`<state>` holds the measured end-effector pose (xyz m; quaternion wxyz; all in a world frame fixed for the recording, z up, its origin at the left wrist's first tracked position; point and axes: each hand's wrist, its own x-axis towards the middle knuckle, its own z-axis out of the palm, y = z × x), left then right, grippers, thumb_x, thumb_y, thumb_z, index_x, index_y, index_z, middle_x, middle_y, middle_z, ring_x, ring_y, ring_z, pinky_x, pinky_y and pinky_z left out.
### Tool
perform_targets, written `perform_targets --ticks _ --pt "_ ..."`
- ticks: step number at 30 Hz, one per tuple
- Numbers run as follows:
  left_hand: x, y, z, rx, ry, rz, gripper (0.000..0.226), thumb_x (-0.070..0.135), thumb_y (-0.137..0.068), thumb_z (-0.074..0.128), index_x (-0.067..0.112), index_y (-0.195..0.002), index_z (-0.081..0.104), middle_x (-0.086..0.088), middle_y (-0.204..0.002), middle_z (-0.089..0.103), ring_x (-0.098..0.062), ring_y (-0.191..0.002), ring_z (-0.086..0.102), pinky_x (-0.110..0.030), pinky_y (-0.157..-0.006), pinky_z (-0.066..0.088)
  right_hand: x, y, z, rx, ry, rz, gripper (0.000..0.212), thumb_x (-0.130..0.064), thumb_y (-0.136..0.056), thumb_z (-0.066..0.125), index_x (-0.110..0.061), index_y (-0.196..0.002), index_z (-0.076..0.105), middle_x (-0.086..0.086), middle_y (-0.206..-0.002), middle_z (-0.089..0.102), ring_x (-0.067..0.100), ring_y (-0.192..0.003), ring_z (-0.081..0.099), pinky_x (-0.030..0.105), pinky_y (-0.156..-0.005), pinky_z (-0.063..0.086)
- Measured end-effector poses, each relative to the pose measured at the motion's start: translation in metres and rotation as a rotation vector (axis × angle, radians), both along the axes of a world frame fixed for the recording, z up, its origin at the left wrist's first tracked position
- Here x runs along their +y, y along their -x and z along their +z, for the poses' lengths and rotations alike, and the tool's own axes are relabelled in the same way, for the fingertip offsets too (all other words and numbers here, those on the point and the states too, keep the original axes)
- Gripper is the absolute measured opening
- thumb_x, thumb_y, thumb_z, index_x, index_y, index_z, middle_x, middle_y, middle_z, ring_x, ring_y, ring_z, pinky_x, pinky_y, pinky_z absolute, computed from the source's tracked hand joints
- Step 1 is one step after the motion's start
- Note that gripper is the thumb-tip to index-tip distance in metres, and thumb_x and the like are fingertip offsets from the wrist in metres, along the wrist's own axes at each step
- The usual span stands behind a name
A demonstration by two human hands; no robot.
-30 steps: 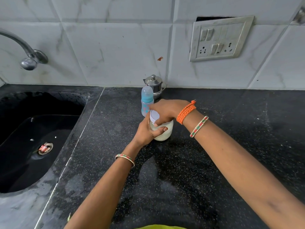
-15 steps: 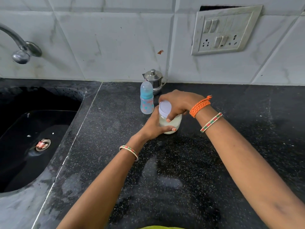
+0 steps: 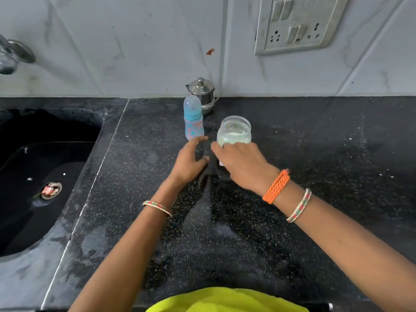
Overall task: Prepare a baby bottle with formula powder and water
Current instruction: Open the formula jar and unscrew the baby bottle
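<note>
A clear jar [image 3: 234, 132] of white formula powder stands without its lid on the black counter [image 3: 315, 154]. Just left of it, a blue baby bottle [image 3: 193, 119] stands upright with its cap on. My left hand [image 3: 189, 161] hovers in front of the bottle with curled, parted fingers and nothing in it. My right hand [image 3: 244, 164] is palm down in front of the jar, low over the counter. It covers the pale jar lid [image 3: 221, 163], of which only a sliver shows under the fingers.
A small steel pot [image 3: 202, 94] with a lid stands against the tiled wall behind the bottle. A black sink [image 3: 45, 167] lies to the left, with a tap [image 3: 11, 55] above it. A socket panel [image 3: 297, 25] is on the wall.
The right hand has lifted the lid off the jar and brought it down toward the counter. The left hand has let go of the jar. The view has tilted down.
</note>
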<state>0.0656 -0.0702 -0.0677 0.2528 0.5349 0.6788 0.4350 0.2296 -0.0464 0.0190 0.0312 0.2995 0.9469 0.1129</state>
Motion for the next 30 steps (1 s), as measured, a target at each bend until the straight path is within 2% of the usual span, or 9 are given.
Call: perform_targets --ticks 5,8,12,15,19,22,25,28,30 --pt "-0.019 0.002 0.001 -0.033 -0.004 0.011 0.039 -0.001 -0.082 0.059 0.022 -0.113 0.06 0.006 -0.119 0.061 -0.008 -0.115 0.054 -0.022 -0.097 0.04 -0.02 -0.004 -0.038 -0.067 0.056 -0.094 0.059 0.001 -0.077 0.064 -0.01 -0.128 0.037 0.009 -0.107 0.059 0.031 -0.095 0.06 0.037 -0.059 0.04" --pt "-0.022 -0.004 0.003 -0.06 -0.012 -0.007 0.038 0.0 -0.082 0.059 0.022 -0.112 0.061 0.007 -0.119 0.062 -0.007 -0.115 0.054 -0.026 -0.098 0.041 -0.021 -0.009 -0.042 -0.046 0.141 -0.149 0.054 -0.017 -0.083 0.065 -0.01 -0.128 0.036 0.012 -0.115 0.056 0.031 -0.103 0.055 0.041 -0.069 0.047" --pt "-0.021 -0.009 0.005 -0.097 -0.037 0.004 0.036 0.0 -0.082 0.059 0.023 -0.11 0.061 0.007 -0.116 0.063 -0.006 -0.113 0.055 -0.03 -0.098 0.044 -0.023 -0.013 -0.036 -0.005 0.32 -0.163 0.06 -0.051 -0.087 0.056 -0.008 -0.126 0.04 0.013 -0.12 0.054 0.033 -0.112 0.052 0.042 -0.082 0.046" --pt "-0.02 -0.008 0.006 -0.138 -0.069 0.035 0.036 -0.001 -0.081 0.057 0.022 -0.109 0.061 0.006 -0.116 0.064 -0.007 -0.112 0.057 -0.039 -0.098 0.048 -0.024 -0.013 -0.025 0.015 0.332 -0.147 0.055 -0.053 -0.089 0.053 -0.01 -0.123 0.045 0.011 -0.117 0.056 0.032 -0.109 0.054 0.041 -0.08 0.045" --pt "-0.016 0.005 0.015 -0.168 -0.141 0.141 0.038 -0.005 -0.081 0.056 0.016 -0.113 0.058 0.004 -0.116 0.062 -0.004 -0.107 0.057 -0.045 -0.098 0.048 -0.011 0.001 0.013 0.316 0.303 -0.12 0.031 -0.038 -0.092 0.051 -0.016 -0.114 0.053 0.005 -0.106 0.061 0.027 -0.097 0.059 0.034 -0.069 0.041" --pt "-0.008 0.02 0.027 -0.186 -0.159 0.198 0.04 0.0 -0.082 0.06 0.019 -0.116 0.052 0.005 -0.117 0.06 -0.007 -0.112 0.054 -0.043 -0.099 0.047 0.019 0.029 0.041 0.607 0.303 -0.117 0.024 -0.031 -0.089 0.056 -0.016 -0.107 0.058 0.004 -0.104 0.062 0.024 -0.095 0.059 0.034 -0.072 0.047" --pt "0.002 0.031 0.036 -0.154 -0.131 0.22 0.046 0.007 -0.082 0.066 0.019 -0.122 0.047 0.009 -0.117 0.055 -0.006 -0.114 0.049 -0.038 -0.099 0.045 0.057 0.067 0.046 0.702 0.318 -0.14 0.039 -0.035 -0.087 0.059 -0.012 -0.117 0.051 0.009 -0.115 0.057 0.03 -0.102 0.058 0.038 -0.078 0.049" --pt "0.008 0.037 0.035 -0.117 -0.103 0.233 0.057 0.014 -0.081 0.069 0.015 -0.131 0.042 0.003 -0.131 0.05 -0.009 -0.123 0.045 -0.038 -0.103 0.04 0.085 0.106 0.037 0.544 0.437 -0.236 0.071 -0.055 -0.083 0.059 -0.013 -0.136 0.036 0.015 -0.134 0.045 0.036 -0.115 0.053 0.042 -0.087 0.047" --pt "0.006 0.038 0.033 -0.111 -0.08 0.236 0.064 0.018 -0.081 0.071 0.013 -0.135 0.038 -0.002 -0.14 0.046 -0.011 -0.128 0.041 -0.036 -0.106 0.037 0.09 0.122 0.027 0.444 0.468 -0.256 0.074 -0.059 -0.082 0.058 -0.013 -0.136 0.036 0.016 -0.136 0.047 0.037 -0.118 0.053 0.042 -0.089 0.047"
